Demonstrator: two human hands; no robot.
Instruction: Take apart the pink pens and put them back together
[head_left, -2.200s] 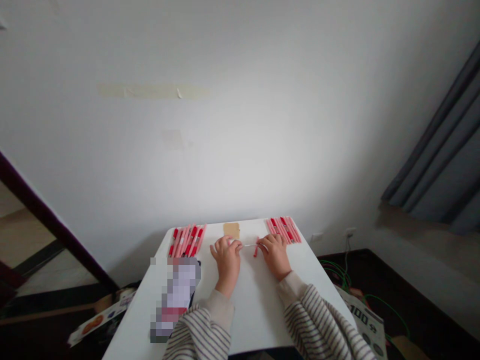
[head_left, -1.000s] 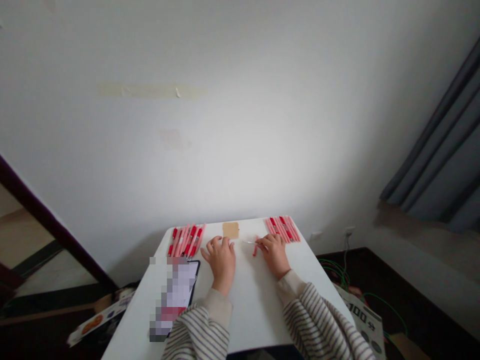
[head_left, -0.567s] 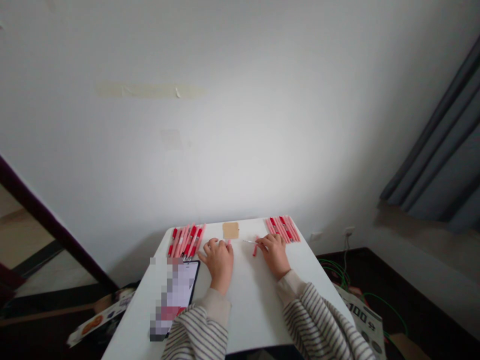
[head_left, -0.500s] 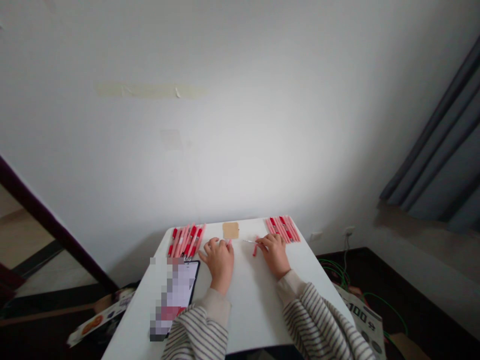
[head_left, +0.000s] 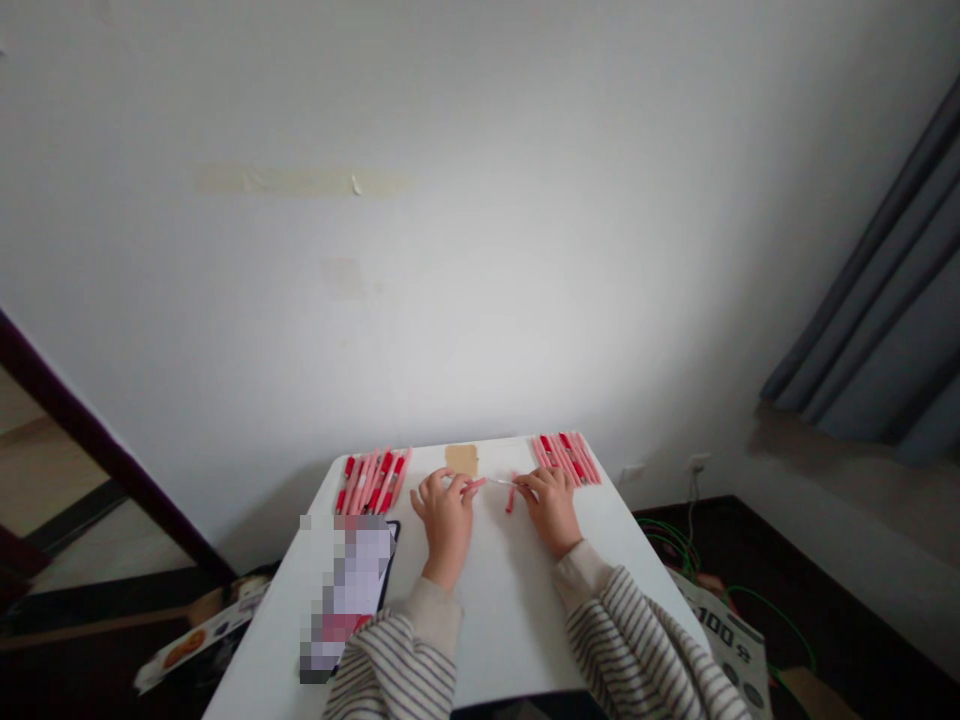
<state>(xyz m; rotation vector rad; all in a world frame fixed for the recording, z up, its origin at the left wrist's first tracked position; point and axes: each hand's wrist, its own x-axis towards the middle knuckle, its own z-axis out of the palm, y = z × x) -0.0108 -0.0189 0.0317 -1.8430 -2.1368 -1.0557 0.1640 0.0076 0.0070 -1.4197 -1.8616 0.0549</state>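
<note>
My left hand (head_left: 446, 515) is closed, its fingertips pinching a short pink pen barrel (head_left: 475, 485) that points to the right. My right hand (head_left: 553, 510) grips a thin whitish pen refill (head_left: 501, 483), whose tip reaches left to the barrel's end. Whether the tip is inside the barrel I cannot tell. Just left of my right fingers, another short pink pen part (head_left: 510, 500) lies on the white table (head_left: 502, 600). A row of pink and red pens (head_left: 375, 480) lies left of my left hand. More pens (head_left: 566, 458) lie beyond my right hand.
A beige square (head_left: 462, 458) sits at the table's far edge, against the wall. Left of my left forearm lies a phone (head_left: 367, 565), its screen partly blurred. Green cables (head_left: 675, 540) and a printed bag (head_left: 724, 640) are on the floor at the right.
My left hand has shifted slightly right and turned the pink barrel from upright to nearly level, bringing its end to the refill. My right hand has stayed almost still.
</note>
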